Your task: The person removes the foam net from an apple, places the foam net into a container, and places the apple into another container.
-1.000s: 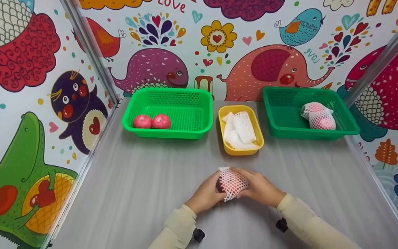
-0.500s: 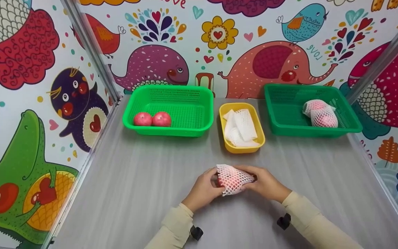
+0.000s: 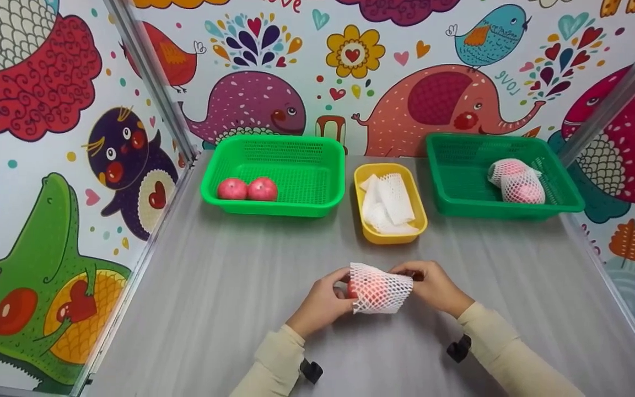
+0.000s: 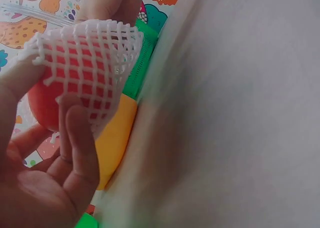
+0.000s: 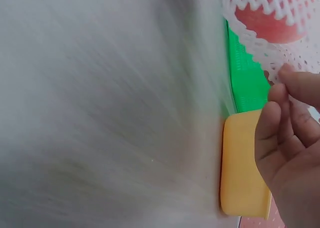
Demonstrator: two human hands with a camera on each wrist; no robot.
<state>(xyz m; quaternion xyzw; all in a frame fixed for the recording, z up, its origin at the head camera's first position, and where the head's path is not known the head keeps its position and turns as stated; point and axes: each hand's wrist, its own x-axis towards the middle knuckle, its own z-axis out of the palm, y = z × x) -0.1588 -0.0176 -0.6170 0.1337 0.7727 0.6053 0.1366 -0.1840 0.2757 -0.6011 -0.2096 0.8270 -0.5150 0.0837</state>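
A red round fruit [image 4: 41, 101] sits inside a white foam net sleeve [image 3: 385, 291], with its left side showing bare at the sleeve's mouth. My left hand [image 3: 320, 306] holds the fruit from the left, thumb and fingers curled round it and the net's edge. On the other side, my right hand [image 3: 443, 289] pinches the far rim of the sleeve between thumb and fingertips. In the right wrist view that end of the net [image 5: 250, 35] hangs loose and wide, and the fruit shows through the mesh.
Two bare red fruits [image 3: 247, 189] lie in the light green basket [image 3: 317, 207] at the back left. A yellow tub [image 3: 392, 238] holds folded white foam nets [image 3: 394, 198]. Netted fruits [image 3: 521, 184] lie in the dark green basket [image 3: 461, 208] at the back right.
My right hand has slid right, off the fruit to the sleeve's end, and the net is now stretched out further that way. My left hand stays round the fruit.
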